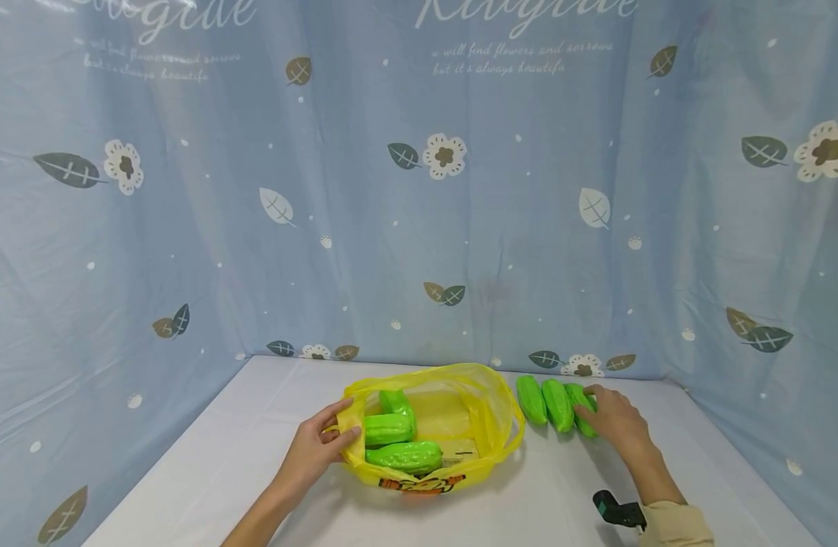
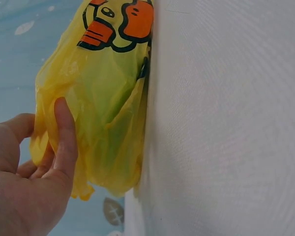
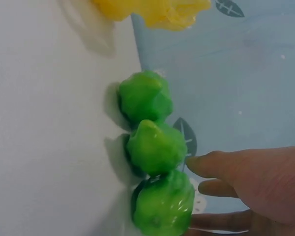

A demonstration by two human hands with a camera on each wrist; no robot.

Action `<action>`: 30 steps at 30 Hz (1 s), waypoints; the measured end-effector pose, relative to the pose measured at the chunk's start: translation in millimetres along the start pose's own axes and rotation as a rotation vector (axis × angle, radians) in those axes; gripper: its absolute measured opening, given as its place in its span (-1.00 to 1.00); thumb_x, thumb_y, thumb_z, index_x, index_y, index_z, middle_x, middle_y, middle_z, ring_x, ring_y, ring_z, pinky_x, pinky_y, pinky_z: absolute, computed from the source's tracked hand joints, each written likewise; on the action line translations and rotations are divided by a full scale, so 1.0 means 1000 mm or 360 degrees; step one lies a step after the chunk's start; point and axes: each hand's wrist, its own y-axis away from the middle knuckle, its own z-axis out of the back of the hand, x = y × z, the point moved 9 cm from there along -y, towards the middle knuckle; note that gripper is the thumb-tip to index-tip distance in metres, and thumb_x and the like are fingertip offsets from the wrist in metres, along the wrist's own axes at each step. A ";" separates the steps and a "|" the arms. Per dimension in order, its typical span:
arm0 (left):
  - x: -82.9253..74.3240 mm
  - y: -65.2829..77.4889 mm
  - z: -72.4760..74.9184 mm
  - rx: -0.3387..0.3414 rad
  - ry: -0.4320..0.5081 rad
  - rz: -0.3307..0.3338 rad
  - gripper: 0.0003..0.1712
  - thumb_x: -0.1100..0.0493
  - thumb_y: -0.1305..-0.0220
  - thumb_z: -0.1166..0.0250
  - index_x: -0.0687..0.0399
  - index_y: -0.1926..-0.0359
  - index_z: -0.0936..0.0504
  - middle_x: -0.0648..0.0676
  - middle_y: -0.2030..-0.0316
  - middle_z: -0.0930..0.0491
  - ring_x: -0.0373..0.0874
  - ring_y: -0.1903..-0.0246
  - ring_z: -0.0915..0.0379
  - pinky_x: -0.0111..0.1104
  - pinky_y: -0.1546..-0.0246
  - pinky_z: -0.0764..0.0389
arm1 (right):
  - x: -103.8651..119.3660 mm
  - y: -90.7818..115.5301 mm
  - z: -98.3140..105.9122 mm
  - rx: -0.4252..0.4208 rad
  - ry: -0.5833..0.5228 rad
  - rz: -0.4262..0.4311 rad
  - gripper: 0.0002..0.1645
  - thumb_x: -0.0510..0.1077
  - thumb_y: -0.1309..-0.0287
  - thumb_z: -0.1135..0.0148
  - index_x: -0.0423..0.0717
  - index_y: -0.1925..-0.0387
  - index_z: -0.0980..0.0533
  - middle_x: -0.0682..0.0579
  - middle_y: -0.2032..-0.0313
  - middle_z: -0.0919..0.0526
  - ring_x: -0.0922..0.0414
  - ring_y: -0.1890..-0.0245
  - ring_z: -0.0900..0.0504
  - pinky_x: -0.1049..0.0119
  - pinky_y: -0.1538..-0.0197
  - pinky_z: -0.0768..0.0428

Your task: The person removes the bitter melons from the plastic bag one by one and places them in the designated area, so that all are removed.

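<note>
A yellow plastic bag (image 1: 497, 456) with a cartoon print lies with its mouth open toward the head camera. My left hand (image 1: 319, 444) grips the left side of its rim, the thumb on one side of the film and the other fingers on the other. Inside are several glossy green vegetables (image 1: 405, 457). Right of the bag, three ridged green vegetables like bitter melons lie side by side: a left one (image 1: 531, 399), a middle one (image 1: 558, 405) and a right one (image 3: 163, 204). My right hand (image 1: 617, 418) is at the right one, thumb and fingers spread about its upper part.
A white table (image 3: 44, 147) carries everything. Blue patterned curtain (image 1: 501, 228) hangs behind it and at both sides. A black device (image 1: 618, 510) sticks out beside my right sleeve (image 1: 675, 524). A pale printed piece (image 1: 460, 450) shows in the bag.
</note>
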 end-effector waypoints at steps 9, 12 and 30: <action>0.000 0.000 -0.001 0.0009 0.0022 0.0018 -0.27 0.07 -0.23 -0.39 0.01 -0.39 -0.37 0.31 -0.26 -0.46 -0.06 0.05 -0.65 -0.35 0.38 -0.73 | 0.013 0.005 0.012 -0.0065 0.0016 0.0049 -0.37 0.05 -0.30 -0.20 -0.31 -0.23 -0.42 -0.49 -0.15 -0.46 -0.45 -0.03 -0.49 -0.29 0.17 -0.58; 0.000 0.000 -0.001 0.0008 0.0025 0.0018 -0.27 0.06 -0.22 -0.39 0.01 -0.39 -0.37 0.30 -0.26 -0.47 -0.06 0.07 -0.66 -0.34 0.38 -0.73 | 0.020 0.005 0.015 -0.0083 0.0031 0.0065 -0.37 0.06 -0.30 -0.20 -0.29 -0.22 -0.43 -0.47 -0.17 -0.46 -0.44 -0.02 -0.50 -0.28 0.18 -0.59; 0.001 -0.002 0.000 0.0001 0.0012 0.0004 -0.28 0.07 -0.23 -0.39 -0.01 -0.39 -0.38 0.32 -0.25 -0.45 -0.06 0.07 -0.66 -0.31 0.35 -0.75 | 0.077 0.021 0.031 -0.0081 0.0038 0.0198 -0.41 0.10 -0.28 -0.23 -0.17 -0.20 -0.47 -0.34 -0.13 -0.55 -0.31 0.00 -0.57 -0.25 0.15 -0.60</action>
